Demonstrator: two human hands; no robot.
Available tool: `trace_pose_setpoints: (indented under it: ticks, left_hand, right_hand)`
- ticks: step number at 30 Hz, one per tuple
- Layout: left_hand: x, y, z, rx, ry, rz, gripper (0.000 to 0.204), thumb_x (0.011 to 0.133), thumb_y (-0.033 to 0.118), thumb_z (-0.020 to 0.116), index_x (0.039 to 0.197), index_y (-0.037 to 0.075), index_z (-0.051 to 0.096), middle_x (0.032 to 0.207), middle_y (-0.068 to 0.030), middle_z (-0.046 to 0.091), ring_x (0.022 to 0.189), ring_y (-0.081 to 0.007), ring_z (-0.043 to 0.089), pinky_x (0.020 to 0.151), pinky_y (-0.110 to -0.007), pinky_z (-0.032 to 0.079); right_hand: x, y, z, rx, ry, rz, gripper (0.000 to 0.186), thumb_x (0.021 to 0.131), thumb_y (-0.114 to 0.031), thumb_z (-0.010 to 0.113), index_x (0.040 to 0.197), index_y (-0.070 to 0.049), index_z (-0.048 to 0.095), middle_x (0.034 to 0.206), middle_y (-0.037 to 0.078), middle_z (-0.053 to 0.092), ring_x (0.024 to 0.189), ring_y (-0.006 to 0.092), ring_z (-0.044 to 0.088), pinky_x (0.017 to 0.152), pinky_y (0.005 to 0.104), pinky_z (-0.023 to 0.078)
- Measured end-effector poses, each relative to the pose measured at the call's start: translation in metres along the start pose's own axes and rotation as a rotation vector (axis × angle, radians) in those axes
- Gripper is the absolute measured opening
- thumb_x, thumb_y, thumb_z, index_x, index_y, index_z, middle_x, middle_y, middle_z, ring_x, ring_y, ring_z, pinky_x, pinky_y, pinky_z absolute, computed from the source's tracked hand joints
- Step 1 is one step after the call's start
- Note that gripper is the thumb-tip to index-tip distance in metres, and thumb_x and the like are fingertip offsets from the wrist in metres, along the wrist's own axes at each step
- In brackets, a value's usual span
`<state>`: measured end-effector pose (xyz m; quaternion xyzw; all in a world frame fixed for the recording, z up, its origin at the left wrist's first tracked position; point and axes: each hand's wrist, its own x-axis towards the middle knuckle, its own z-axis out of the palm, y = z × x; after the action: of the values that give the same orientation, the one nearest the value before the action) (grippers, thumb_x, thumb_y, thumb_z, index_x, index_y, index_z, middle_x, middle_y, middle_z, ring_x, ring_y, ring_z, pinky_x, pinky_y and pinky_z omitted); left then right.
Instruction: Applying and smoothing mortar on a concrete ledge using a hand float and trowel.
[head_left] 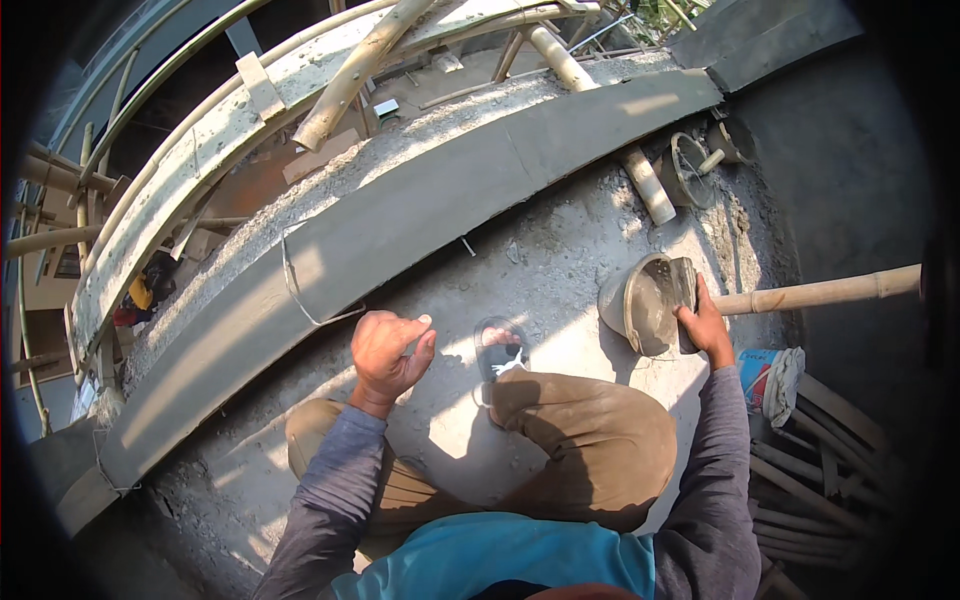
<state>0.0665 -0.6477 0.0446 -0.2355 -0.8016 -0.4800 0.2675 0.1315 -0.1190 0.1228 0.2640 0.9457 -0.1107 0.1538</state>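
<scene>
My right hand (707,325) is closed round a dark, cement-coated plastering float (684,290). The float stands on edge at the right side of a tilted bucket (634,305) with wet grey cement inside. Out in front of my left knee, my left hand (390,355) is held up with its fingers curled in; a small gap shows between thumb and forefinger, and I see nothing in it. Beyond that hand runs a long, smooth grey concrete band (430,210), with a thin loop of wire (291,280) lying across it.
A bamboo pole (820,293) extends right from beside my right hand. Two more buckets (688,170) stand at the far right. A white-and-blue pail (770,385) sits near stacked poles (810,500). Past the band are bamboo scaffolding (365,75) and a curved pale ledge (220,125).
</scene>
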Motion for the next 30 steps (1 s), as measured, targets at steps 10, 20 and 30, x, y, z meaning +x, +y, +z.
trace_pose_setpoints:
  ticks: [10,20,30]
  left_hand:
    - [0.005,0.005,-0.008,0.170,0.123,-0.132,0.025,0.076,0.010,0.079,0.100,0.008,0.072,0.091,-0.0074,0.069,0.101,-0.0288,0.062,0.093,-0.042,0.047]
    - [-0.028,-0.070,-0.086,0.597,0.461,-0.523,0.032,0.089,0.020,0.074,0.119,0.010,0.067,0.121,-0.0084,0.065,0.132,-0.0354,0.047,0.110,-0.046,0.035]
    - [-0.030,-0.065,-0.089,0.578,0.424,-0.573,0.030,0.093,0.019,0.072,0.120,0.007,0.066,0.124,-0.0098,0.064,0.126,-0.0296,0.051,0.108,-0.042,0.037]
  right_hand:
    - [0.021,-0.145,0.008,0.028,-0.038,-0.347,0.093,0.083,-0.041,0.067,0.159,-0.010,0.022,0.136,0.031,0.055,0.124,0.0443,0.056,0.105,0.0442,0.043]
    - [0.044,-0.166,0.077,-0.662,-0.131,-0.292,0.087,0.083,-0.054,0.067,0.157,-0.028,0.031,0.120,0.021,0.063,0.108,0.0381,0.064,0.091,0.0477,0.051]
    - [0.088,-0.244,0.022,-0.008,0.354,-0.502,0.081,0.084,-0.052,0.066,0.155,-0.023,0.038,0.107,0.023,0.062,0.102,0.0411,0.063,0.087,0.0501,0.051]
